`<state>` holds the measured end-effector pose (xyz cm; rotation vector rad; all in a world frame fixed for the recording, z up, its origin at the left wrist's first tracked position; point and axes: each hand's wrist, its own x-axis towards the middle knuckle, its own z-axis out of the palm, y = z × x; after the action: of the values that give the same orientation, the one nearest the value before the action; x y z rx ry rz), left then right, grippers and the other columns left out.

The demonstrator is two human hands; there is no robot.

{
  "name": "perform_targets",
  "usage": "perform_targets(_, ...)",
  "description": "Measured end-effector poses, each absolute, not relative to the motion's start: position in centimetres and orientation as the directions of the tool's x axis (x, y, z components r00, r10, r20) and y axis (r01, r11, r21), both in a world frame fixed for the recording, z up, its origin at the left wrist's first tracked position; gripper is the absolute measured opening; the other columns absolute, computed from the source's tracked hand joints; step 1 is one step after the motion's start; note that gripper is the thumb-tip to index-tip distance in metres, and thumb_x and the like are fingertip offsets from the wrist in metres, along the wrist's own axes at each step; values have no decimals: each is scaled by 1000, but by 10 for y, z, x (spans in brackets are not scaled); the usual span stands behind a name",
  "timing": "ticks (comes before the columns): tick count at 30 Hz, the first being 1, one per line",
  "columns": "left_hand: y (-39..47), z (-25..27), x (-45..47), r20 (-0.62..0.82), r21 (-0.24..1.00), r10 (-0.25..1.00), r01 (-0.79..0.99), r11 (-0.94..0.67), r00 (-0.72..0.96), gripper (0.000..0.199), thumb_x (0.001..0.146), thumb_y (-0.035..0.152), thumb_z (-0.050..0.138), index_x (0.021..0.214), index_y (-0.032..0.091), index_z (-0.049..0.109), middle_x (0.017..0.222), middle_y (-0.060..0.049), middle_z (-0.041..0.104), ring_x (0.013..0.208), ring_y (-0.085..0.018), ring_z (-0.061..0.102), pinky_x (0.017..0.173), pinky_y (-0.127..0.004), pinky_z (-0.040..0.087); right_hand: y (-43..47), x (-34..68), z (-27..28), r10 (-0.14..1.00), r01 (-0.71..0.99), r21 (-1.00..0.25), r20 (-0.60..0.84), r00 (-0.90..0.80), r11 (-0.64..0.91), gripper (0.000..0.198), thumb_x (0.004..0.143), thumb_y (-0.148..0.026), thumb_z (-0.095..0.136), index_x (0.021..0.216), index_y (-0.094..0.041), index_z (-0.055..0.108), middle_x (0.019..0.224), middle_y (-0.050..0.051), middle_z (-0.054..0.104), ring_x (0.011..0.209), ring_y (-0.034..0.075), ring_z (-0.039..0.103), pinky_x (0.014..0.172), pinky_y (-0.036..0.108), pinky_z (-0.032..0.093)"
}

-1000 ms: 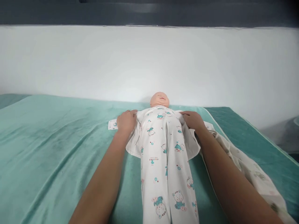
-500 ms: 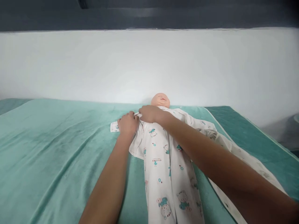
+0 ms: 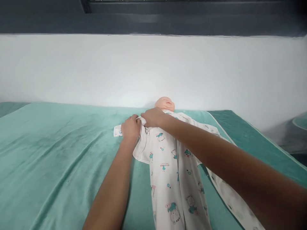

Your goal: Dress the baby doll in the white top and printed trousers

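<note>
A baby doll [image 3: 165, 103] lies on its back, head toward the wall, in a white printed baby shirt [image 3: 141, 151] and matching baby pants [image 3: 165, 191]. My left hand [image 3: 130, 127] is closed around the shirt sleeve on the doll's left-of-view side; the cuff sticks out beyond it. Right beside it, my right hand [image 3: 153, 117] pinches the shirt fabric near the shoulder. A small fold of cloth bunches up between the two hands. The doll's arm on that side is hidden by sleeve and fingers.
A teal sheet [image 3: 59, 153] with soft wrinkles covers the bed. Another white printed cloth [image 3: 230, 191] lies to the right, partly under my right forearm. The white wall [image 3: 96, 70] rises behind the doll's head. A dark ledge [image 3: 153, 19] runs above it.
My right hand has shifted slightly left, toward my left hand. The cloth between the hands is bunched a little more. My left hand keeps its hold on the sleeve.
</note>
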<state>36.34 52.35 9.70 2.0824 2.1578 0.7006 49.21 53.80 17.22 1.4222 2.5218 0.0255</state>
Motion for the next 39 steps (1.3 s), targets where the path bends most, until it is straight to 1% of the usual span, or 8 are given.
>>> perform_targets(6, 519, 98, 353, 260, 438, 955, 899, 14, -142, 36, 93, 27, 37, 119, 30, 62, 114, -6, 72, 104, -27, 65, 76, -35, 44, 529, 515, 187, 850, 840, 141, -149, -506, 525, 28, 89, -32, 52, 113, -24, 63, 106, 11, 70, 93, 27, 66, 71, 34, 42)
perform_targets(12, 515, 97, 344, 119, 464, 973, 878, 121, -197, 35, 92, 27, 37, 115, 33, 63, 108, -5, 73, 100, -28, 67, 69, -35, 43, 522, 535, 205, 913, 899, 162, -80, -400, 408, 25, 89, -28, 51, 111, -25, 64, 109, 9, 68, 93, 24, 64, 67, 31, 38)
perform_targets(18, 513, 94, 342, 95, 363, 985, 927, 99, -143, 35, 89, 17, 36, 111, 30, 60, 107, -7, 71, 96, -28, 66, 67, -35, 42, 514, 541, 212, 933, 924, 133, -44, -357, 359, 25, 89, -27, 50, 109, -25, 65, 105, 8, 69, 87, 22, 64, 65, 31, 38)
perform_targets(25, 514, 93, 353, 322, 151, 947, 988, -40, -11, 21, 91, 16, 40, 103, 21, 56, 105, -11, 68, 107, -31, 59, 79, -41, 45, 519, 518, 188, 908, 904, 80, -32, -418, 419, 21, 90, -28, 52, 106, -23, 65, 107, 8, 70, 94, 24, 64, 69, 32, 41)
perform_targets(28, 516, 90, 359, 349, 114, 933, 984, -135, 87, 22, 90, 18, 46, 110, 23, 54, 112, -9, 65, 108, -29, 57, 83, -41, 45, 525, 509, 179, 910, 908, 63, -56, -411, 414, 20, 88, -25, 54, 104, -22, 65, 104, 9, 71, 91, 24, 65, 72, 33, 43)
perform_targets(33, 517, 87, 364, 346, 74, 921, 973, -219, 181, 28, 90, 21, 49, 118, 22, 50, 119, -9, 60, 110, -28, 55, 85, -41, 45, 520, 531, 177, 926, 911, -186, -19, -378, 368, 35, 91, -34, 50, 121, -21, 63, 122, 10, 68, 109, 27, 62, 86, 37, 47)
perform_targets(36, 517, 89, 365, 326, 34, 936, 987, -155, 136, 26, 90, 12, 43, 114, 20, 51, 117, -11, 60, 110, -30, 55, 85, -43, 45, 503, 567, 167, 949, 862, -396, 141, -283, 316, 44, 97, -37, 39, 132, -21, 58, 139, 8, 59, 127, 26, 53, 102, 39, 42)
perform_targets(39, 517, 89, 365, 333, 9, 937, 994, -113, 103, 29, 88, 8, 40, 113, 18, 51, 116, -12, 60, 110, -31, 55, 85, -44, 46, 479, 613, 139, 941, 805, -532, 326, -91, 262, 45, 99, -34, 29, 130, -24, 60, 140, 5, 59, 128, 24, 53, 103, 38, 43)
